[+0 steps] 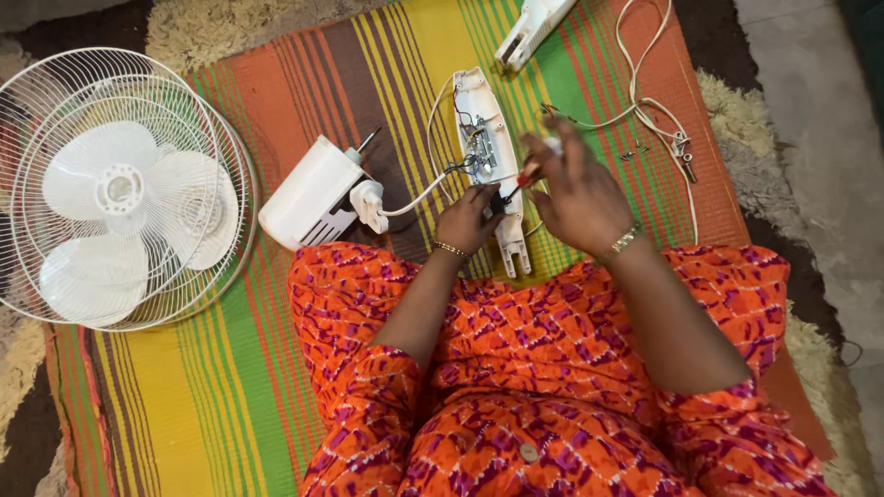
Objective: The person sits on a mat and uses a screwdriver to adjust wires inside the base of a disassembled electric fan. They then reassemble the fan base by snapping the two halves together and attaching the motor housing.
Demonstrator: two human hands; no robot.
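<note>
Two hands work over the long white plastic fan housing point(488, 156): left hand point(468, 221) pinches its lower edge; right hand point(575, 193) grips a red-handled screwdriver point(521, 179) above.

She wears an orange tunic and trousers point(552, 368) printed all over with purple and red zigzag marks, sleeves reaching the elbows. A thin gold bangle point(451, 249) circles the left wrist, a gold bracelet point(624, 241) the right.
</note>
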